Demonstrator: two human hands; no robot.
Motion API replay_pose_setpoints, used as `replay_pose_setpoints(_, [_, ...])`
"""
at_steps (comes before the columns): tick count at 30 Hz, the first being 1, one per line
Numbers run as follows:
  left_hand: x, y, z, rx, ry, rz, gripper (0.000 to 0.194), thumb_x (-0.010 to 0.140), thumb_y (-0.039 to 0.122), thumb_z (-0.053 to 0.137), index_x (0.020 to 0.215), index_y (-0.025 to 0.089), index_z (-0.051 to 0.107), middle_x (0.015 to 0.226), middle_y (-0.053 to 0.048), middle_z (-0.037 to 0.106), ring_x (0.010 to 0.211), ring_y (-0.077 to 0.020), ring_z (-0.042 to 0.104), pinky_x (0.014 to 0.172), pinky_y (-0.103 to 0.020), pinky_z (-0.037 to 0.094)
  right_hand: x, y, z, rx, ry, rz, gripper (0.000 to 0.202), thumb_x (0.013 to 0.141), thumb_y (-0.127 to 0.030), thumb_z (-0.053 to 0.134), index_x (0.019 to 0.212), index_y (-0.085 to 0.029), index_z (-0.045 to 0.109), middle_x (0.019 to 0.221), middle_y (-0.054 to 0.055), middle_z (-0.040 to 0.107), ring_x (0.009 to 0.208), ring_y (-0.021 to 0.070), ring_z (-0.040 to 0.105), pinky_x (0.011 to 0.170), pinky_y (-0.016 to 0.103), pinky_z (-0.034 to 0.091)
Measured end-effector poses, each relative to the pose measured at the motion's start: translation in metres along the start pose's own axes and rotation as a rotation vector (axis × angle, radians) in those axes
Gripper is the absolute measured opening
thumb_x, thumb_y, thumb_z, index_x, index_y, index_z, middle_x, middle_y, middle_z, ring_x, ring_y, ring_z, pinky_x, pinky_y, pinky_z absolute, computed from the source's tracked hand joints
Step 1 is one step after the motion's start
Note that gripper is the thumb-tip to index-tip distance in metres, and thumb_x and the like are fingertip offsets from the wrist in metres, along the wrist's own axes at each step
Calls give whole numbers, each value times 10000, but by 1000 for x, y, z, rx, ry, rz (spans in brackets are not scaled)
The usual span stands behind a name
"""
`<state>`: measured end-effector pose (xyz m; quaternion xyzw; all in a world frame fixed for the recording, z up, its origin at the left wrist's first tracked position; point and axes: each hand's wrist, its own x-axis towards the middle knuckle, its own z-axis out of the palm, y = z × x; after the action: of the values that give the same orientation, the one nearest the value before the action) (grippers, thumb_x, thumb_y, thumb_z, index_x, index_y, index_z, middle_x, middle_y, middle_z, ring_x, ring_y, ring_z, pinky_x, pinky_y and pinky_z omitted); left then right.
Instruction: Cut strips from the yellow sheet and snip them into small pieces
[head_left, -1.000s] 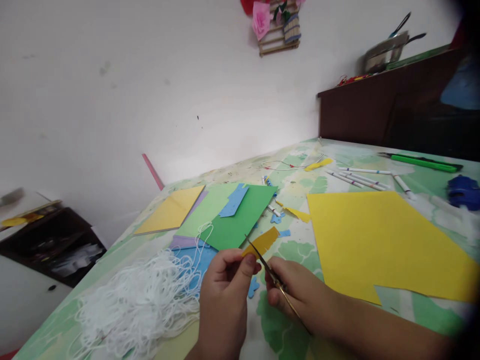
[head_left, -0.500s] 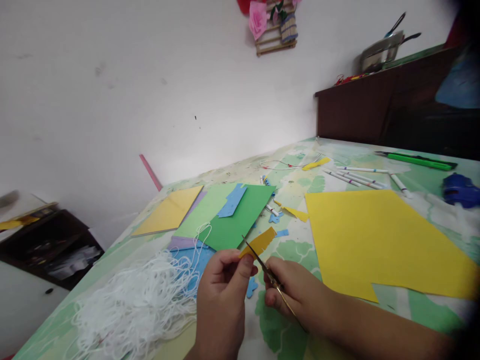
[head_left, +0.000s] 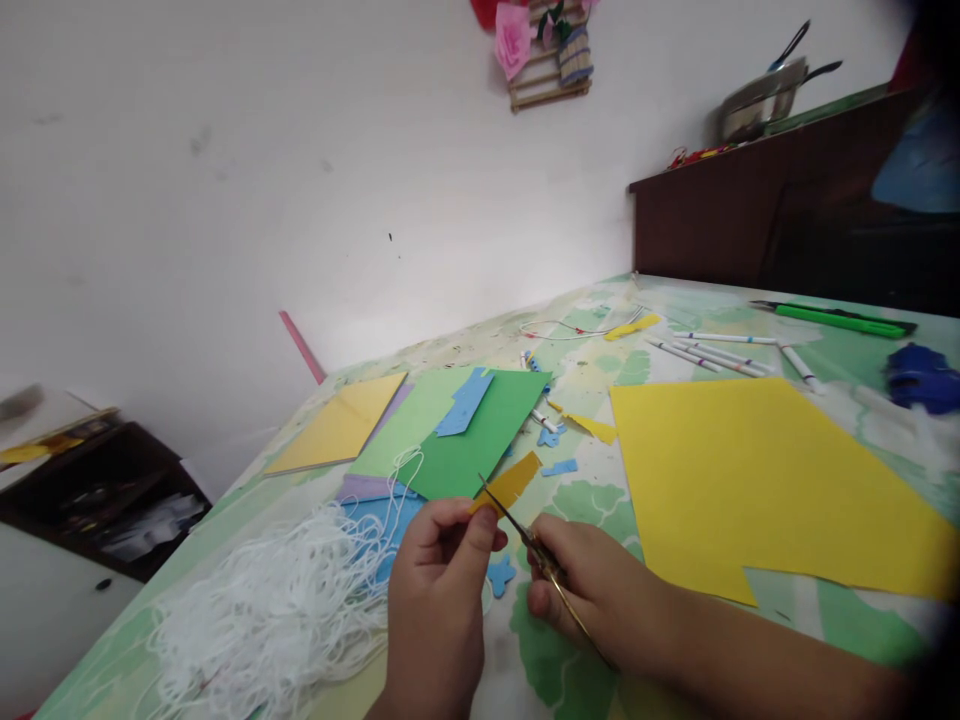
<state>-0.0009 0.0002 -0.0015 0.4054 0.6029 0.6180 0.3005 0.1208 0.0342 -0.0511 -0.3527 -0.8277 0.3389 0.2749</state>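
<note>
- Scissors [head_left: 551, 572] sit in your right hand [head_left: 581, 575], fingers curled around the handles, blades at the yellow strip [head_left: 517, 480].
- Your left hand [head_left: 444, 590] pinches that strip between thumb and fingers, above the table [head_left: 577, 660].
- White string [head_left: 277, 610] lies heaped beside your left hand; a large yellow sheet [head_left: 750, 480] lies beyond your right.

- left hand [head_left: 442, 590]: bare, with a rounded, broad-tipped thumb [head_left: 481, 540]
- left wrist [head_left: 424, 685], below the left hand: bare where it shows
- right hand [head_left: 585, 580]: bare, fingers partly hidden
- right forearm [head_left: 757, 640], beyond the right hand: bare, smooth, tapering towards the wrist, its far end lost in dark blur
</note>
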Motion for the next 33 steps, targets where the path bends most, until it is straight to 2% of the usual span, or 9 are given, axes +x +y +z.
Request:
replay_pose_setpoints(9, [4,-10,-2,-171,-40,-58,161,658,302,575,693,177,479,607,18,604,600,-110,569,509,-195,406,-1,1,-2,20,-14,12,277,733,-451,468,725,-181,405,644,0,495,551,121,415,499,219,324])
replay_pose_setpoints(21, [0,-6,-3,-23,-43,8,131,635,231,592,692,179,486,587,26,596,563,-89,546,445,-159,379,-1,-1,-1,7,-40,-31,203,762,-376,443,737,-179,404,657,-3,499,554,117,426,490,214,325])
replay_pose_setpoints(33, [0,-9,0,-4,-44,19,189,613,216,618,700,191,452,577,53,562,526,-61,519,441,-133,377,0,0,-2,-7,-19,-36,266,770,-441,411,723,-179,402,653,0,486,557,123,415,481,213,315])
